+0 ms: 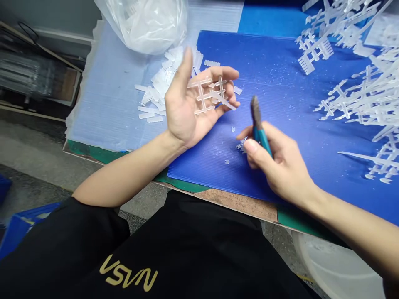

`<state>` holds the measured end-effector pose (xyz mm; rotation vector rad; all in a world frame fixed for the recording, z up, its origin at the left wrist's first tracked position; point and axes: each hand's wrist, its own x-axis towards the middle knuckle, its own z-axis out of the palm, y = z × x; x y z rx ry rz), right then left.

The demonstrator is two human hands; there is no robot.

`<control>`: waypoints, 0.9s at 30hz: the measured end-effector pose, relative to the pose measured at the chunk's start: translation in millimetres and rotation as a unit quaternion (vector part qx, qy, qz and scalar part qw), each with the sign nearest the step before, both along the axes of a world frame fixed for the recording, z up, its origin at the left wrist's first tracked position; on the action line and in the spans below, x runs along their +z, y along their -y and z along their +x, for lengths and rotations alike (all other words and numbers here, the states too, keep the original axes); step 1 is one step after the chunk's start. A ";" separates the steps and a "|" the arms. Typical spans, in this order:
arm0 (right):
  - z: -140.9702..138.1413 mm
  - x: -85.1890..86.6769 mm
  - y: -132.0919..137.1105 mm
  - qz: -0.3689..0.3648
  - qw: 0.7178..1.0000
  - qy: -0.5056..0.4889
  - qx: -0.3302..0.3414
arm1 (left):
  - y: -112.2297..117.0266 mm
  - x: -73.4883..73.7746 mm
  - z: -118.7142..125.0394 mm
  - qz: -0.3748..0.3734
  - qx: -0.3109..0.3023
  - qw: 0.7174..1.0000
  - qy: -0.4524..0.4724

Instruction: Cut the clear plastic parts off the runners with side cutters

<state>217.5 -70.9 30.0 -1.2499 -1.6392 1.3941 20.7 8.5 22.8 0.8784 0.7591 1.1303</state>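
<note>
My left hand (190, 104) is raised palm-up over the table, its fingers curled loosely round a clear plastic sprue frame (209, 93) with small parts on it. To its right, my right hand (276, 160) grips a pair of teal-handled cutters (259, 124), jaws pointing up and away. The cutter tip is a short way right of the frame, not touching it. Small clear offcuts (232, 129) lie on the blue corrugated sheet (280, 70) between the hands.
A heap of cut clear parts (162, 85) lies on the pale sheet behind my left hand, below a clear plastic bag (146, 23). Many uncut sprue frames (364, 95) are piled at the right. A white bucket (336, 265) stands below the table edge.
</note>
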 end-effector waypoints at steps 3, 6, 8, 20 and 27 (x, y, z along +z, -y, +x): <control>-1.5 8.7 8.8 -0.143 0.984 -0.019 0.107 | 2.0 -3.9 5.9 0.034 0.011 0.999 0.014; -3.1 15.3 12.9 -0.219 0.963 -0.035 0.152 | 10.7 -10.6 13.1 0.069 -0.014 0.997 0.017; -3.4 16.6 12.2 -0.233 0.960 -0.047 0.149 | 17.8 -13.0 15.3 0.066 -0.029 0.997 0.010; -1.4 15.5 9.5 -0.269 0.953 -0.052 0.127 | 27.1 -15.0 12.9 0.025 -0.033 0.999 0.001; -3.5 16.2 6.4 -0.242 0.962 -0.035 0.122 | 22.2 -16.4 7.1 0.039 -0.066 0.997 0.031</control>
